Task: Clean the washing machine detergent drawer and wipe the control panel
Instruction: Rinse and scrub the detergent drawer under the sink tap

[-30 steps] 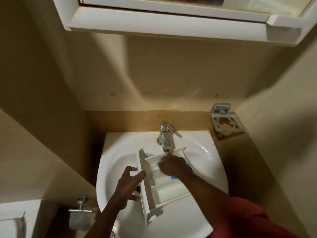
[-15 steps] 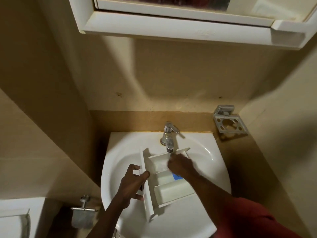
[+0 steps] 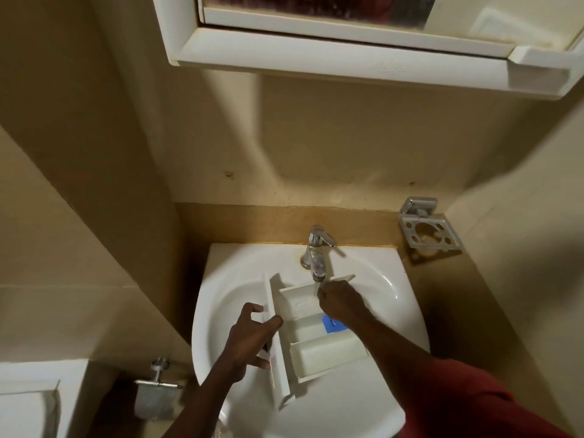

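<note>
Washing machine detergent drawer [image 3: 325, 355] is out of the machine, lying in the white wash basin [image 3: 347, 406]. Front panel to the left, compartments running right. Its far end sits right under the chrome tap [image 3: 317, 248]; a thin stream seems to fall there, hard to be sure.

Left hand [image 3: 248, 338]: gripping the drawer's front panel [image 3: 279, 371], thumb over the top edge on the compartment side, fingers curled round the outer face. It steadies the piece.

Right hand [image 3: 341, 300]: knuckles up, down in the far compartment below the spout. Fingertips hidden by the hand itself, so I can't tell whether it holds a cloth or brush or rubs bare.

Blue insert [image 3: 333, 325] in the middle compartment, just near of the right wrist.

Handling, my reading:
- Thin moulded plastic, light and rigid, easily held one-handed.
- Wet and likely soapy, so slick against glazed ceramic. It could skate round the bowl if let go.
- Dividing walls and the blue insert look the weakest parts; don't lever on them.
- Best hold is the front panel, as now, or the long side walls.

Elsewhere: chrome toothbrush holder [image 3: 429, 233] on the right wall, mirror cabinet [image 3: 347, 58] overhead, toilet-roll holder [image 3: 158, 382] low left.
</note>
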`<state>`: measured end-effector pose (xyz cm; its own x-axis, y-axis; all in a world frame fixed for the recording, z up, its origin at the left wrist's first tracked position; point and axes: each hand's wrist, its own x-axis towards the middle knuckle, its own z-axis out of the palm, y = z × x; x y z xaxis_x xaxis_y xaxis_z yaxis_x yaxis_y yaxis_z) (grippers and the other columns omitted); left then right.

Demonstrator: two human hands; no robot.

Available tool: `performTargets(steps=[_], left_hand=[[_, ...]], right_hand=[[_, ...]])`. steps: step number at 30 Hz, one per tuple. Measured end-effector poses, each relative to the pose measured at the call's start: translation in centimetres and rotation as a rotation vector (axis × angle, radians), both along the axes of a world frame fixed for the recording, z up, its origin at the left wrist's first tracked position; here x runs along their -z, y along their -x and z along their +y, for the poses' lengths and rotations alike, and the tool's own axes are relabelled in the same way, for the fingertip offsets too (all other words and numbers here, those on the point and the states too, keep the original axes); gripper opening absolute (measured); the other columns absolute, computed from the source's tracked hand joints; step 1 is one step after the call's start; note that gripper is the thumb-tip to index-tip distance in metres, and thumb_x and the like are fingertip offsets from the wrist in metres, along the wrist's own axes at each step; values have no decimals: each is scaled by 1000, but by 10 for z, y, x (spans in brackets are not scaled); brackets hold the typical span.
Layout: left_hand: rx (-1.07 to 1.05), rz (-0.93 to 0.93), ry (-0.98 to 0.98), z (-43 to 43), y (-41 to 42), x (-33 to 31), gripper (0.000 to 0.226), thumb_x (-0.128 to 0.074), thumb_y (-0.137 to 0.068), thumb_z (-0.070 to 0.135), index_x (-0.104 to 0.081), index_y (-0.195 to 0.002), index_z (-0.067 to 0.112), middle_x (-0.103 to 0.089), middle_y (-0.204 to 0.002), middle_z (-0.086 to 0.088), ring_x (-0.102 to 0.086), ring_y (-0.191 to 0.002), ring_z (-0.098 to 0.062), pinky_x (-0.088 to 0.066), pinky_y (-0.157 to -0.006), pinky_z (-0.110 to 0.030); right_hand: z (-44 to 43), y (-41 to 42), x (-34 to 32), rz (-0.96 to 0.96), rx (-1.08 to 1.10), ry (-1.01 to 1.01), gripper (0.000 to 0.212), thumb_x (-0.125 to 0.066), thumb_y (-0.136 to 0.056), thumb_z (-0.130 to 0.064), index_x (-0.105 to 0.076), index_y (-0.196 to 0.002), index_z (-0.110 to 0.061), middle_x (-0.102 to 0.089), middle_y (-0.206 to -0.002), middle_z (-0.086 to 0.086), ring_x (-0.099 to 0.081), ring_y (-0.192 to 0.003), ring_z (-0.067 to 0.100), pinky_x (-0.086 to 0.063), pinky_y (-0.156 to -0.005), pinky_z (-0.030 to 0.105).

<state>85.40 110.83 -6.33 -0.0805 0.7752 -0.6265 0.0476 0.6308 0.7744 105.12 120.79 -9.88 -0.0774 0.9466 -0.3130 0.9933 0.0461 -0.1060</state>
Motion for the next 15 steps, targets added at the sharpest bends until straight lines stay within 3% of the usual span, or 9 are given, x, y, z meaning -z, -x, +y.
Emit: performTargets(steps=[3, 7, 10, 12, 15], left_hand=[[5, 2, -9, 1, -7, -2, 46, -69, -67, 36, -48, -107, 29, -68, -80, -11, -67, -69, -25, -61, -60, -55], [12, 8, -9, 0, -4, -3, 48, -69, -64, 40, -47, -105, 29, -68, -84, -14, -67, -71, -26, -61, -60, -54], [7, -6, -17, -3, 0, -2, 48, -68, -65, 40, -48, -107, 28, -69, -83, -13, -68, -70, -26, -60, -60, -50], [7, -14, -19, -4, -1, -1, 48, -67, -65, 40, -48, -107, 28, -69, -85, -14, -68, -71, -27, -60, -60, -50], [-3, -17, -16, -5, -2, 2, 49, -68, -65, 40, -48, -109, 27, -68, -86, -15, -67, -72, -26, -60, -60, -52]], right_hand=[[-7, 20, 0, 69, 31, 67, 39, -41, -95, -35, -57, -118, -7, -62, -118, 16, -59, -113, 34, -48, -94, 39], [-20, 60, -5, 249, -229, 244, 26, -53, -91, -27, -63, -111, -12, -66, -115, 12, -61, -108, 32, -51, -91, 40], [-5, 35, -15, 85, -146, 257, 33, -43, -94, -32, -59, -118, -17, -63, -123, 9, -59, -112, 32, -48, -95, 42], [7, 10, -17, -48, -12, 267, 41, -39, -93, -26, -50, -129, -10, -57, -129, 14, -56, -118, 34, -44, -99, 41], [2, 20, -24, -62, -57, 252, 41, -38, -95, -25, -50, -129, -6, -56, -132, 17, -54, -120, 35, -44, -101, 42]])
